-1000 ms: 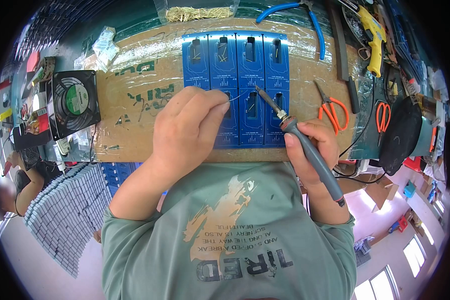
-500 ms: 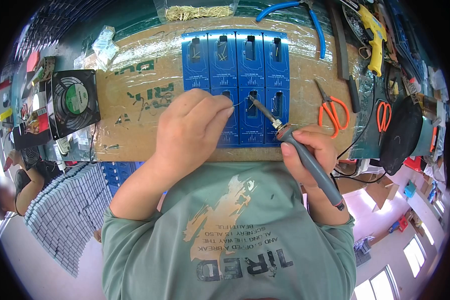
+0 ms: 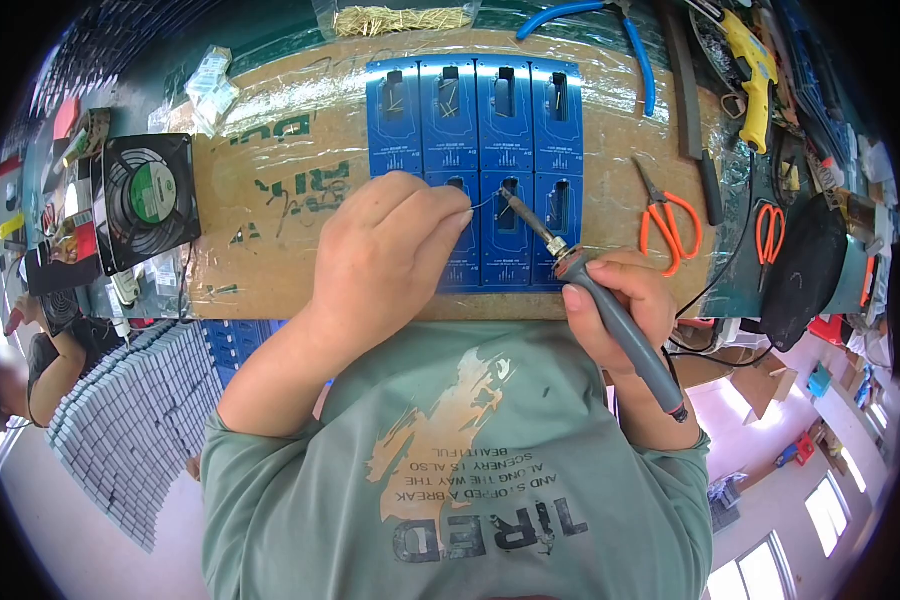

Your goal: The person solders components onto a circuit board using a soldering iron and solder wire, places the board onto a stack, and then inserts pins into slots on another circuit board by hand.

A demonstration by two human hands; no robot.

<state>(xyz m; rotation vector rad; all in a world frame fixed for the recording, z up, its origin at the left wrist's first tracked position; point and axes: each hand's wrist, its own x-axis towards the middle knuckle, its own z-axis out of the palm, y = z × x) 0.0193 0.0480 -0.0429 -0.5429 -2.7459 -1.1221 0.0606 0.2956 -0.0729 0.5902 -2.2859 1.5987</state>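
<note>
Our left grip (image 3: 385,238) pinches solder wire (image 3: 484,205), our right grip (image 3: 632,296) a soldering iron (image 3: 618,322), seemingly angled to meet at the blue circuit board (image 3: 507,246)

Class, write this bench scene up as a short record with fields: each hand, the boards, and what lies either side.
Left hand: pinches a thin wire
Right hand: grips a grey soldering iron
Iron tip: at a near-row board's opening; contact unclear
Boards: blue, two rows, on brown cardboard
Left of boards: black fan
Right of boards: orange-handled tool
</note>
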